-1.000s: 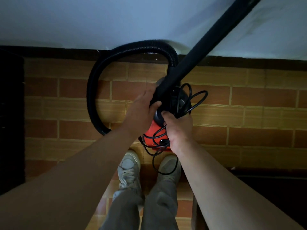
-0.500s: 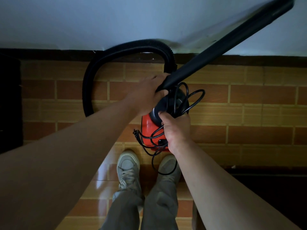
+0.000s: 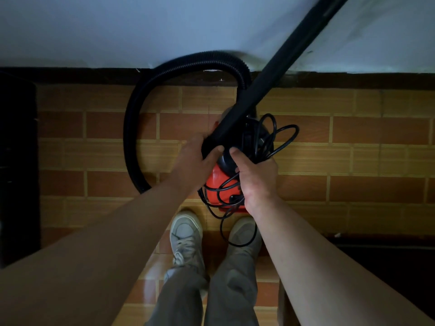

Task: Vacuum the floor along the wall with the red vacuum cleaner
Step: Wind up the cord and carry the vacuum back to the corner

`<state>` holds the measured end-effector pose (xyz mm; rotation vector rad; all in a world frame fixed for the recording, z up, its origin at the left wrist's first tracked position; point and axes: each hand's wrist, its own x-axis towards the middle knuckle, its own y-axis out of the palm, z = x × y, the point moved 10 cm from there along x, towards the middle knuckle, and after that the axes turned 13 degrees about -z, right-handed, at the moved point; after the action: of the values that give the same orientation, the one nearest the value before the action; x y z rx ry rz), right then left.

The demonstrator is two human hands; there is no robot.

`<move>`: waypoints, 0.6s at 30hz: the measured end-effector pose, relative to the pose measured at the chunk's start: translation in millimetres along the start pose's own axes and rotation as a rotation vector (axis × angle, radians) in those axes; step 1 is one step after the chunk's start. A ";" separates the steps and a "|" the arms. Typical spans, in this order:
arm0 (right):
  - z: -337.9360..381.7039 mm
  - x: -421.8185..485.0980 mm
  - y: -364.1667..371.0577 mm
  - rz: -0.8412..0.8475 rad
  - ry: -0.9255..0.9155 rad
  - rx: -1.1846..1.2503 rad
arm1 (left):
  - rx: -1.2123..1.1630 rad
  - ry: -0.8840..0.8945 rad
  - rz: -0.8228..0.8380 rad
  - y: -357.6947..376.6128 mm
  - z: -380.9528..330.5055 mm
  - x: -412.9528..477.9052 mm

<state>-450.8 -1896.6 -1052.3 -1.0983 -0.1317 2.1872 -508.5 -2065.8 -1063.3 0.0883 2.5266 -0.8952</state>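
Hands out front, both of them busy over the red vacuum cleaner (image 3: 220, 184), which hangs above the brick-patterned tile floor (image 3: 353, 161) just ahead of a pair of pale sneakers (image 3: 187, 234). Left hand (image 3: 195, 158) is wrapped around the lower end of the black wand (image 3: 280, 67), thumb on the near side, and that wand shoots up and to the right across the pale wall (image 3: 117, 27) and out past the top edge. Right hand (image 3: 255, 175) is closed on the black top of the cleaner, with loops of black power cord (image 3: 277, 137) bunched in the same grip; more cord trails over the red body and dangles down between the shoes. Ribbed black hose (image 3: 141, 118) swings out in a big arc to the left, up along the dark skirting (image 3: 70, 76) at the foot of the wall, then curves back down behind the wand. Grey trouser legs (image 3: 207, 297) fill the bottom of the view.
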 end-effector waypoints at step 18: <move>9.3 -1.0 -8.1 0.153 -0.221 -0.102 | 0.015 -0.247 -0.063 11.0 29.8 -34.8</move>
<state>-453.1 -1889.1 -1042.7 -0.9447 -0.2668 2.4598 -463.2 -2072.2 -1074.9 -0.0919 2.3044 -0.8910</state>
